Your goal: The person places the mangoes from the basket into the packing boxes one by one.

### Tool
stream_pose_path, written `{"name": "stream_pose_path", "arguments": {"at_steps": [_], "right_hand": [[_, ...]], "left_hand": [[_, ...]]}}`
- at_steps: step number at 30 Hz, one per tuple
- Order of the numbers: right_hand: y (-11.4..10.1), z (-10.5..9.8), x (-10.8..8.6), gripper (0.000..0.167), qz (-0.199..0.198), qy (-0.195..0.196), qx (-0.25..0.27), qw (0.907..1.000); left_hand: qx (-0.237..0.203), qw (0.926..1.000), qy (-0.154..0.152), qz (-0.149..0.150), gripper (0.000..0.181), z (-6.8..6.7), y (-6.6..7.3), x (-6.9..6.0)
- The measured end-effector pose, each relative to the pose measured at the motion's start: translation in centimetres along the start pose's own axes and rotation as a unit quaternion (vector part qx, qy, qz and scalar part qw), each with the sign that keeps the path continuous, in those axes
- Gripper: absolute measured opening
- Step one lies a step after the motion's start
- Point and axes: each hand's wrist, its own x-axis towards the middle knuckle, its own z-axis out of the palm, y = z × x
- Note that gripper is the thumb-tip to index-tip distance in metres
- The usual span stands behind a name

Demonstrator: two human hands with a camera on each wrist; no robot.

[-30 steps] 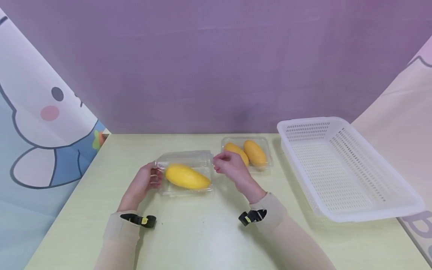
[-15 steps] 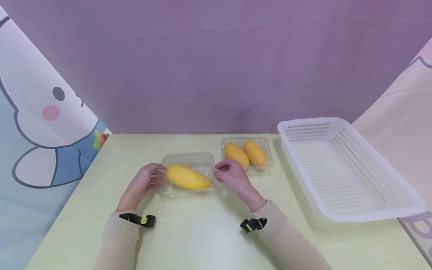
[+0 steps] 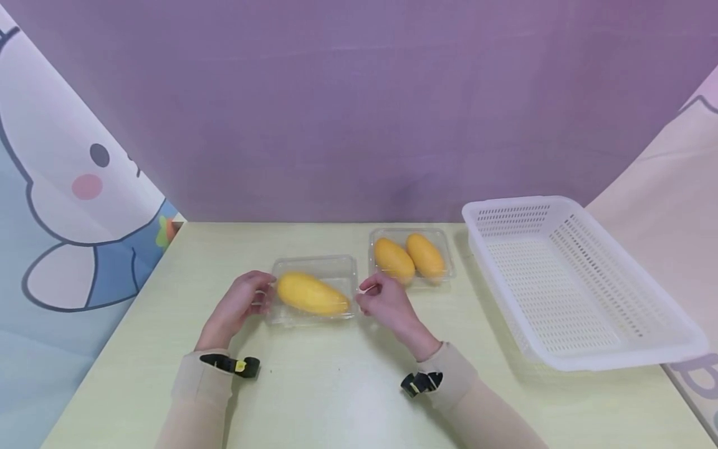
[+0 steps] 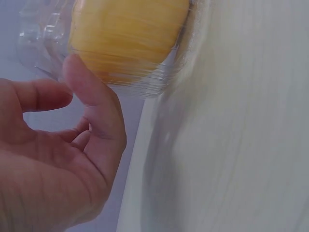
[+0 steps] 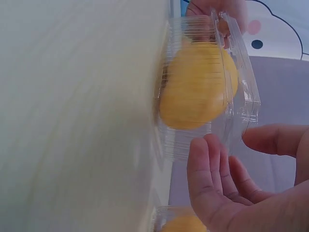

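Note:
A clear plastic clamshell container point(image 3: 342, 267) lies on the table with one yellow mango point(image 3: 312, 294) inside. Its lid is over the fruit; in the right wrist view a narrow gap shows between lid point(image 5: 247, 87) and base. At the container's left side is my left hand point(image 3: 240, 305), with the index fingertip at a corner and the thumb a little apart from it. My right hand point(image 3: 392, 308) is at the right side, its thumb by the lid's edge and its fingers by the base. A space shows between thumb and fingers.
A second clear container point(image 3: 447, 252) behind my right hand holds two mangoes point(image 3: 426, 255). To the right stands a white perforated plastic basket point(image 3: 505, 299). A purple backdrop point(image 3: 359, 125) rises at the table's far edge, with printed cloth point(image 3: 73, 249) on the left.
The lid has come down over the mango. My right hand has lowered slightly toward me along the container's side, while my left hand has stayed nearly in place.

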Motion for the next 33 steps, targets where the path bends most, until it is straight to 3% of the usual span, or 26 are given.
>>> {"name": "stream_pose_path", "arguments": {"at_steps": [7,15,25,33], "right_hand": [[0.5,0.2,0.1,0.027,0.028,-0.016,0.076,0.9966],[1.3,0.1,0.3,0.028,0.075,-0.073,0.184,0.9773],[1.7,-0.1,0.1,0.039,0.097,-0.111,0.238,0.9602],[1.7,0.0,0.0,0.042,0.111,-0.129,0.243,0.9550]], "left_hand": [[0.012,0.9999,-0.003,0.010,0.026,0.1,0.2,0.0],[0.007,0.9999,0.000,0.016,0.029,0.3,0.1,0.1],[0.019,0.9997,0.006,0.015,0.033,0.5,-0.1,0.2],[0.011,0.9998,0.016,0.007,0.030,0.9,0.0,0.1]]}}
